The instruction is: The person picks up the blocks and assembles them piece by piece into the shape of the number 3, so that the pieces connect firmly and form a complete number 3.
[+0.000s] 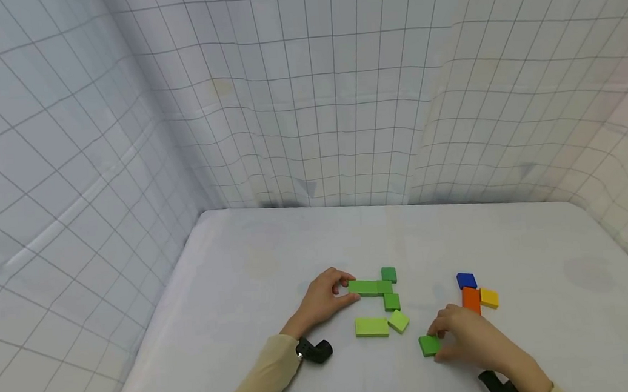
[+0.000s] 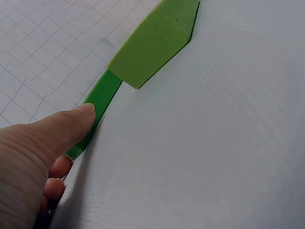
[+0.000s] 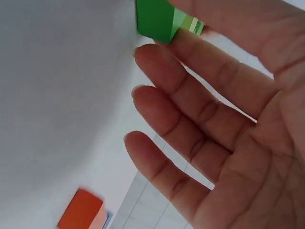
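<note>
My left hand (image 1: 321,297) pinches the left end of a green rectangular block (image 1: 365,288) lying on the table. In the left wrist view the thumb (image 2: 78,121) lies against its near side, with the other fingers partly hidden beyond. A small green square block (image 1: 384,287) abuts its right end. Darker green squares stand above (image 1: 389,274) and below (image 1: 392,302) that one. Nearer me lie a lime rectangular block (image 1: 371,327) and a tilted lime square block (image 1: 399,321). My right hand (image 1: 468,336) pinches a bright green square block (image 1: 429,345) between thumb and index finger, its other fingers extended.
Beyond my right hand lie a blue block (image 1: 466,280), an orange-red block (image 1: 471,300) partly hidden by the hand, and a yellow block (image 1: 489,298). The white-covered table (image 1: 263,248) meets grid-patterned curtains (image 1: 340,97) at the back and sides.
</note>
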Action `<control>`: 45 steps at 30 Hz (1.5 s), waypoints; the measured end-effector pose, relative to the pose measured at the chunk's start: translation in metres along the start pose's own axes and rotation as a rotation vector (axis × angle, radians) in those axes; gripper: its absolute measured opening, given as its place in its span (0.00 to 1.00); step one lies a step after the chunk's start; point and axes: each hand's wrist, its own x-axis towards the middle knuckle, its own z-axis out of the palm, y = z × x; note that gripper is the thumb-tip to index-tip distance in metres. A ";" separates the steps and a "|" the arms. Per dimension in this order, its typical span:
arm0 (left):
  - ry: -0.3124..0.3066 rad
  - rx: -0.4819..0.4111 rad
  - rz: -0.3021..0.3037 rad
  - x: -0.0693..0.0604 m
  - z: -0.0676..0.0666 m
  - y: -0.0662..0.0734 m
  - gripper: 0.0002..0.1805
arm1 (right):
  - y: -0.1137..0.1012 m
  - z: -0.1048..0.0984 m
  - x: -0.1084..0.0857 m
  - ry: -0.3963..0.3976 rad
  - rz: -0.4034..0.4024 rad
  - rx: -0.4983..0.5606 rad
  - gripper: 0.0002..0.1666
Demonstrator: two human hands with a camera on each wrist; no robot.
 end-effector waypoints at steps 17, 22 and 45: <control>0.008 0.004 0.005 0.000 0.000 0.000 0.19 | -0.051 0.035 0.016 -0.067 -0.273 0.019 0.17; 0.010 0.003 0.004 0.000 0.000 -0.002 0.19 | -0.061 0.042 0.027 -0.042 -0.302 0.011 0.18; 0.023 0.009 0.014 0.001 0.001 -0.001 0.19 | -0.087 0.055 0.068 0.153 -0.358 -0.186 0.23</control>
